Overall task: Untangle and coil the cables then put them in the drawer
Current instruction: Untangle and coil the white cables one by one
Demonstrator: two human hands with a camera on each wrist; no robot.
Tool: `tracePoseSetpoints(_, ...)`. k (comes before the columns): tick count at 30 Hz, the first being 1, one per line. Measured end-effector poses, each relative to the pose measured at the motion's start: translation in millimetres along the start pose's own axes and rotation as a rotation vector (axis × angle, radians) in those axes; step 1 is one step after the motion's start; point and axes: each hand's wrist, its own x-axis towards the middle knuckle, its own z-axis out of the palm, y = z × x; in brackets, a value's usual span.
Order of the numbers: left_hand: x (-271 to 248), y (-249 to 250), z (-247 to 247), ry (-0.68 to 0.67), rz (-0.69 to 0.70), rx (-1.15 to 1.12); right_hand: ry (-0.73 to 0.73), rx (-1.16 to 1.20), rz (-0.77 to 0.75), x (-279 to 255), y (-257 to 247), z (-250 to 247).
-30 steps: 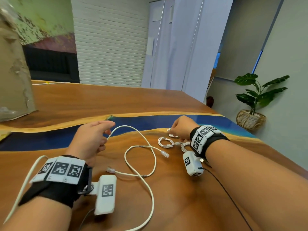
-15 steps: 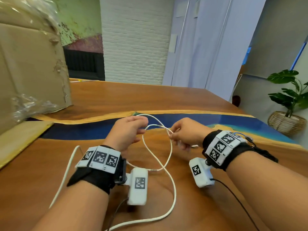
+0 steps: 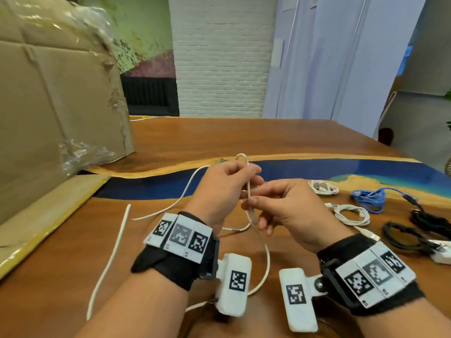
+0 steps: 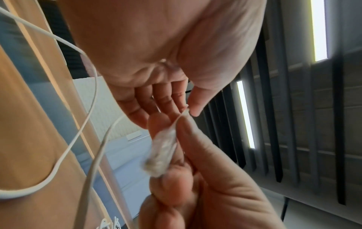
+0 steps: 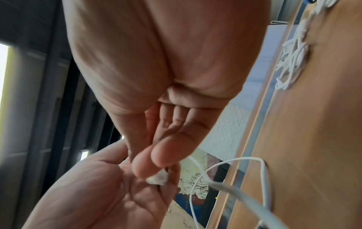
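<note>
Both hands have drawn closer together since a moment ago, meeting above the wooden table (image 3: 268, 137) with its blue resin strip, a white brick wall behind and a cardboard box (image 3: 61, 93) at the left. The left hand (image 3: 219, 189) pinches the white cable (image 3: 249, 191) between thumb and fingers; the right hand (image 3: 292, 211) pinches its clear plug (image 4: 162, 148) just below. Between them the cable runs roughly upright, plug end pointing down, the rest trailing in loops over the tabletop. Coiled white, blue and black cables lie to the right.
</note>
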Motion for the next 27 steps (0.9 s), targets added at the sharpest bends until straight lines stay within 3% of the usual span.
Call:
tracePoseSetpoints(2,-2,1,2,-0.001,0.042,-0.003,0.054,-0.035,-0.045,-5,-2,-3)
tracePoseSetpoints(5,-4,3,1,-0.029,0.016,-0.038,0.36,-0.131,-0.146,-6,5,-18)
tracePoseSetpoints(7,-7,4,2,-0.106,-0.049,-0.018,0.47,-0.121,-0.206,-3,10,-29)
tracePoseSetpoints(11,-18,6,11,-0.295,-0.13,0.044,0.263,0.011,-0.221,-2,8,-32)
tracePoseSetpoints(16,-11,12,2,-0.204,-0.143,-0.294,0.092,0.462,-0.056,-5,4,-27)
tracePoseSetpoints(19,-8,13,-3,-0.18,-0.126,-0.497,0.004,0.585,0.057,-6,2,-27)
tracePoseSetpoints(23,-9,19,-2,-0.147,-0.036,-0.738,-0.021,0.433,0.199,-4,13,-17)
tracePoseSetpoints(27,-2,23,-12,0.005,0.126,-0.739,-0.139,0.219,0.288,-10,16,-1)
